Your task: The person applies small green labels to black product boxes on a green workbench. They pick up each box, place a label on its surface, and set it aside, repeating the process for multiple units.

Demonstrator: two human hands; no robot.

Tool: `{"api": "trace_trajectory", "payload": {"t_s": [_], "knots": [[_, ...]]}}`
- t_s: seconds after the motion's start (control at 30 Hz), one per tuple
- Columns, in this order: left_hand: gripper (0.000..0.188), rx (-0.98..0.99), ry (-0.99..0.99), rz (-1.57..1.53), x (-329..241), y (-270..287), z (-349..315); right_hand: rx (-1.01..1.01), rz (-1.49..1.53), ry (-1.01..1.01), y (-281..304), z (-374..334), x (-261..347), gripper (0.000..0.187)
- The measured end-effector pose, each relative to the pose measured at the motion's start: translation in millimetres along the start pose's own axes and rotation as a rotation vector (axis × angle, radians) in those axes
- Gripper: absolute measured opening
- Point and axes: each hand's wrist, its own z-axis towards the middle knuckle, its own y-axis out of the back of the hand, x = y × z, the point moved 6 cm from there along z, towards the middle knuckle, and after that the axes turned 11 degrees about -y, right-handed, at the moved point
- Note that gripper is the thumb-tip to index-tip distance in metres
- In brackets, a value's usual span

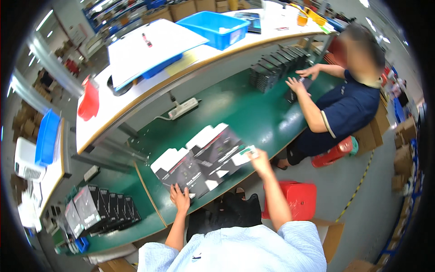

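Note:
Two unfolded black printed cartons, a left one (pixel 183 173) and a right one (pixel 220 149), lie side by side on the green bench with their white flaps showing. My left hand (pixel 180 199) rests at the near edge of the left carton, fingers apart. A small white piece shows beside those fingers, too small to name. Over the right end of the other carton, my right hand (pixel 260 164) pinches a white and green card (pixel 244 155).
Black boxes (pixel 113 206) stand in a row at the left. Across the bench, a co-worker (pixel 349 97) handles a dark box near several upright ones (pixel 276 65). A power strip (pixel 183 109) lies behind the cartons. A red stool (pixel 297 199) stands at my right.

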Motion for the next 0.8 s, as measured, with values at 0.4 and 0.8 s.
{"api": "trace_trajectory", "payload": {"t_s": [0.4,0.8], "knots": [[0.035,-0.062,-0.237,-0.238,-128.7,-23.8,11.1,0.162,0.256,-0.221,74.1,23.2,-44.5,0.019],[0.042,0.150,-0.114,-0.913,-252.6,-28.5,16.1,0.489,0.057,-0.144,2.7,-10.9,-24.8,0.018]]}}
